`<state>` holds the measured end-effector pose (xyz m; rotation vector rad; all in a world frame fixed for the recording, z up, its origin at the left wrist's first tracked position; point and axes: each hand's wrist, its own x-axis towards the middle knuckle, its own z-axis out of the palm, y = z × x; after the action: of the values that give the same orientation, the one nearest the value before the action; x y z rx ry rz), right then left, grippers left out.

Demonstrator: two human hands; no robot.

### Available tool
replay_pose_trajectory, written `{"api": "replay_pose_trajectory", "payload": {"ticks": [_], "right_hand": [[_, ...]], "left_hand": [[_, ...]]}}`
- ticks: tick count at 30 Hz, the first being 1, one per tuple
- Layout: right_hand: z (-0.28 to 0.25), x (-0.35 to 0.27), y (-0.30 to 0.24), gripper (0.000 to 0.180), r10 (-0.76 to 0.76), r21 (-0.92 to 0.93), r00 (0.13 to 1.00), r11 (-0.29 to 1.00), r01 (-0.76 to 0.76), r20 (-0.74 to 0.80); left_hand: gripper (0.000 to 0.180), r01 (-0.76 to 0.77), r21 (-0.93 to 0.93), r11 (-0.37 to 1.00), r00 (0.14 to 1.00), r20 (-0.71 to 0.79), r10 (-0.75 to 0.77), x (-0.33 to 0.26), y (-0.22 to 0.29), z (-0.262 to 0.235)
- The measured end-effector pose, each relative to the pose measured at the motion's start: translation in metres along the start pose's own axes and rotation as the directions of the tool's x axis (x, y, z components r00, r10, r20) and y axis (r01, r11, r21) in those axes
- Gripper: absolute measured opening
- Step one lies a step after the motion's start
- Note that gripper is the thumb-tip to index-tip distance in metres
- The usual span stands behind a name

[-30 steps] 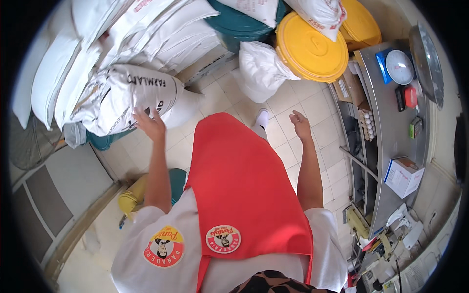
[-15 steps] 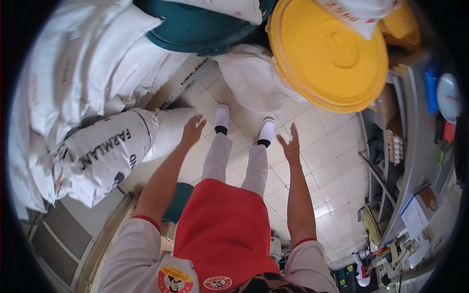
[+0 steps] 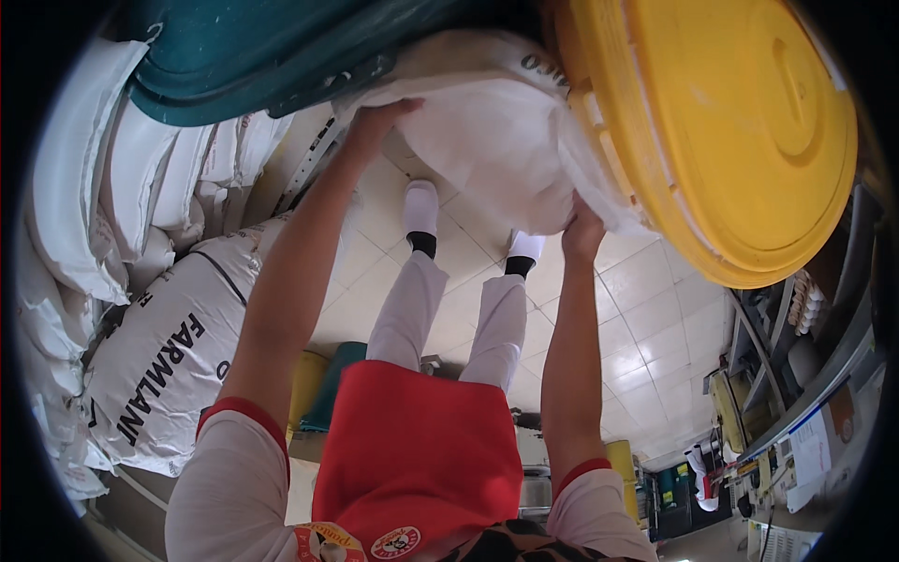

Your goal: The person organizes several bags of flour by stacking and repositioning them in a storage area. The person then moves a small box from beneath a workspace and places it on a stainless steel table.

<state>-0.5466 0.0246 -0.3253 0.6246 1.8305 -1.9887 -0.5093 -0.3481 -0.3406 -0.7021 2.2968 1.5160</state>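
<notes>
Left hand and right hand grip 1 white sack — grasp partly hidden, its far side unseen

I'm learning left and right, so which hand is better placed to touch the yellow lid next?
Probably the right hand. It's at the right side of the white bag, nearer the yellow lid in this view. The left hand is at the bag's other side.

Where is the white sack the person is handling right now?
The white sack is at upper centre of the head view, between the left hand and the right hand, with the yellow lid to its right.
</notes>
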Motion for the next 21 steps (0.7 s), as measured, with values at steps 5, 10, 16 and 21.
{"api": "replay_pose_trajectory", "payload": {"ticks": [5, 10, 16, 21], "right_hand": [[-0.076, -0.013, 0.065, 0.043, 0.14, -0.091, 0.988, 0.985, -0.145, -0.059], [-0.082, 0.007, 0.071, 0.046, -0.091, -0.061, 0.993, 0.994, 0.096, 0.08], [-0.025, 0.012, -0.005, 0.059, 0.053, 0.185, 0.998, 0.982, -0.046, -0.034], [0.001, -0.047, -0.014, 0.061, 0.212, 0.366, 0.971, 0.917, -0.158, -0.113]], "left_hand": [[0.026, -0.092, -0.037, 0.995, 0.995, 0.022, 0.093, -0.017, -0.002, 0.007], [0.025, -0.255, 0.106, 0.961, 0.967, 0.03, 0.253, 0.005, -0.001, 0.004], [0.024, -0.108, -0.01, 0.994, 0.982, -0.159, 0.105, 0.011, 0.036, 0.041], [0.028, -0.219, 0.332, 0.917, 0.79, -0.491, 0.366, -0.052, -0.037, 0.083]]}}
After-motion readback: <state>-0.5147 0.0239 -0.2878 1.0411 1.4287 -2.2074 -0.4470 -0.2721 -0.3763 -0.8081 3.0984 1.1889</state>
